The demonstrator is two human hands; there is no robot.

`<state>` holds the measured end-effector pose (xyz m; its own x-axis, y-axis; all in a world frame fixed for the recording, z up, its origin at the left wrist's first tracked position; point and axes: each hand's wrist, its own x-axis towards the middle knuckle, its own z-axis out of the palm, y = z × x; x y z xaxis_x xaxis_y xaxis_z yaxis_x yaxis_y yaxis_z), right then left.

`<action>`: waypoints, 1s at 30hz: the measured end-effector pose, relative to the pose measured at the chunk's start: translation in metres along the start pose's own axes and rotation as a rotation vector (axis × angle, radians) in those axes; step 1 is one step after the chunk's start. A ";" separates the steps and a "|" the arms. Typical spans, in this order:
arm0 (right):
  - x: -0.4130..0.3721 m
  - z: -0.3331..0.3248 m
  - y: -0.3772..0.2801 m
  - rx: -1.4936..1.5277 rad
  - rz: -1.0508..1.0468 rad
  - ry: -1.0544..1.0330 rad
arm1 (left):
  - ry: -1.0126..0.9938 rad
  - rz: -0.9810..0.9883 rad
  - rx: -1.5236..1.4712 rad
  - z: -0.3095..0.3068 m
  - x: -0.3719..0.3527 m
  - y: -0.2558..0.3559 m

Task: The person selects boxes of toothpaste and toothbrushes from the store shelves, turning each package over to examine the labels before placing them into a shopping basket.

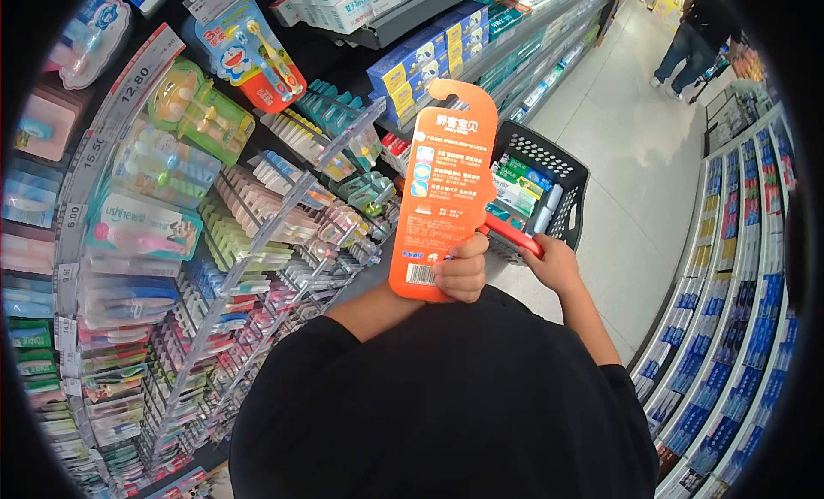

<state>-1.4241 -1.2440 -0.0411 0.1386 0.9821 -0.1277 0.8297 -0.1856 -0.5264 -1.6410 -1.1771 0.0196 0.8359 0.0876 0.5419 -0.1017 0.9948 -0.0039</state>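
My left hand [463,269] is closed around the lower edge of an orange toothbrush package [446,190]. The card stands upright with a hook cut-out at its top, its printed back and barcode towards me, so its front is hidden. My right hand [558,264] grips the red handle [513,235] of a dark shopping basket [577,177], just right of the package. Inside the basket lie several boxed items [524,188] and a silvery tube-like item [547,209]. The package covers part of the basket's left side.
On the left, hanging toothbrush packs [142,229] fill a rack with metal hooks and price strips [81,169]. Blue and yellow boxes [425,61] line the shelf ahead. Stocked shelves [730,302] curve along the right. Far down the tiled aisle [614,113] stands a person [699,40].
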 end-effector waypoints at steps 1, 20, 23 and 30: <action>-0.001 0.002 0.000 -0.010 -0.013 0.004 | -0.005 0.001 0.010 0.000 -0.001 0.000; -0.040 0.030 0.014 1.365 0.091 0.043 | 0.817 0.022 2.684 -0.022 0.003 0.011; -0.034 0.013 0.024 1.436 0.184 0.487 | 0.571 0.113 2.717 -0.037 0.010 0.017; -0.053 -0.005 0.045 1.093 0.016 0.345 | 0.688 -0.184 2.616 -0.068 -0.004 0.017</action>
<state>-1.3914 -1.3041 -0.0537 0.4255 0.9049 0.0076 -0.0636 0.0383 -0.9972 -1.6093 -1.1565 -0.0398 0.8057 0.5248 0.2746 0.2951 -0.7577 0.5820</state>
